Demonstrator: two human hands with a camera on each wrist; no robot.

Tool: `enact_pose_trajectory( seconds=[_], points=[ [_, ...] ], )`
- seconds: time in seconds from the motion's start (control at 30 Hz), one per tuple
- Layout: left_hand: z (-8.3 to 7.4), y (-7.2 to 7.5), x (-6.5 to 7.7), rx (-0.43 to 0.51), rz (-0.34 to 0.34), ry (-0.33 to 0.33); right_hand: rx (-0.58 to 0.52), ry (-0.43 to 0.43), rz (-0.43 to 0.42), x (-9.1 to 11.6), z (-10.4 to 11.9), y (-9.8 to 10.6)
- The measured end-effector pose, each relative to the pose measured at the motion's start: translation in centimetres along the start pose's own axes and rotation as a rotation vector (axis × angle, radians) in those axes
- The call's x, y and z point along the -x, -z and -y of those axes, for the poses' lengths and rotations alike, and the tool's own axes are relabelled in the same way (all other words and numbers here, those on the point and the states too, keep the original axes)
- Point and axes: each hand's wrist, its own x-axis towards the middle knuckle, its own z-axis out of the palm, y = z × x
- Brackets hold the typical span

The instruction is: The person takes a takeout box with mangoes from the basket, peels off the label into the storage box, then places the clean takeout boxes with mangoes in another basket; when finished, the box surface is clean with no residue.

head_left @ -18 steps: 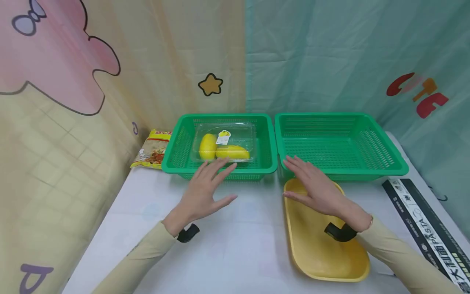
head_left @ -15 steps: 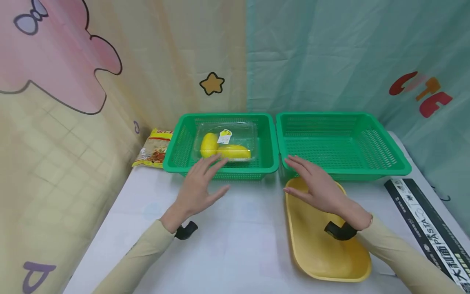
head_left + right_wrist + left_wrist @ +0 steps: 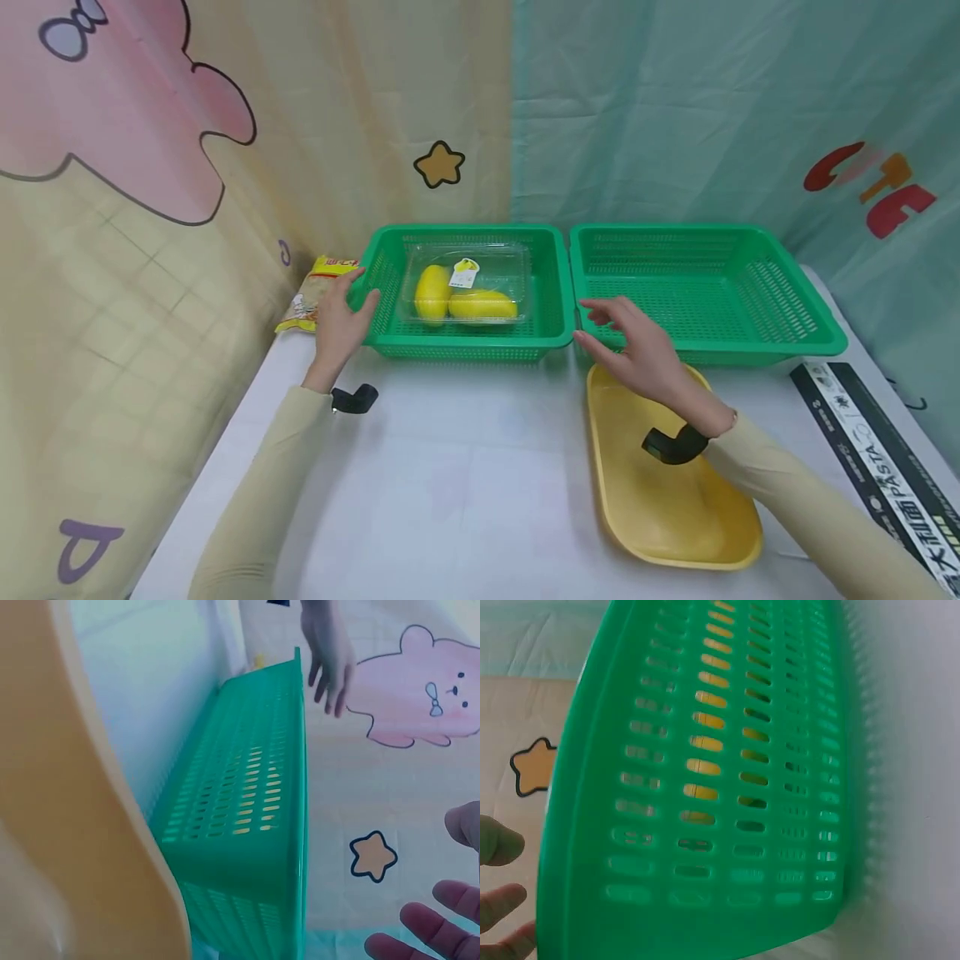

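My left hand (image 3: 339, 321) is over the left rim of a green basket (image 3: 468, 348), thumb and fingers apart; whether it touches the rim I cannot tell. Inside that basket lies a clear plastic box (image 3: 504, 260) with two yellow fruits, perhaps mangoes (image 3: 483, 305), and a small label (image 3: 464, 272). In the left wrist view fingertips (image 3: 501, 904) show beside the basket's rim (image 3: 559, 825). My right hand (image 3: 643, 354) hovers above the far end of a yellow tray (image 3: 660, 508), near the basket's right front corner, fingers slightly bent and holding nothing.
A second green basket (image 3: 750, 348) stands right beside the first. Partly behind my left hand lies a yellow-edged food packet (image 3: 303, 302). A long black-and-white pasta box (image 3: 862, 450) lies along the right edge of the table (image 3: 465, 483). Printed curtains (image 3: 645, 117) hang behind.
My left hand has moved left from the basket's front to its left rim. My right hand has shifted slightly left, its fingers bending a little more. The view has tilted slightly.
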Motion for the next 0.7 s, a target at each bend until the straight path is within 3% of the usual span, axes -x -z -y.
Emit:
enact_pose_trajectory(
  seconds=[0.13, 0.37, 0.57, 0.7],
  points=[
    [1.4, 0.0, -1.3, -0.005, 0.021, 0.058, -0.04, -0.025, 0.003, -0.8, 0.1, -0.2],
    [2.5, -0.1, -2.0, 0.052, 0.117, 0.237, -0.128, -0.103, 0.044, -2.9, 0.3, -0.6],
    [3.0, -0.2, -1.7, 0.249, 0.175, 0.371, -0.166, -0.191, 0.11, -5.1, 0.6, -1.3],
    [3.2, -0.2, -1.7, 0.334, 0.197, 0.435, -0.199, -0.258, 0.172, -7.0, 0.5, -1.7]
  ],
)
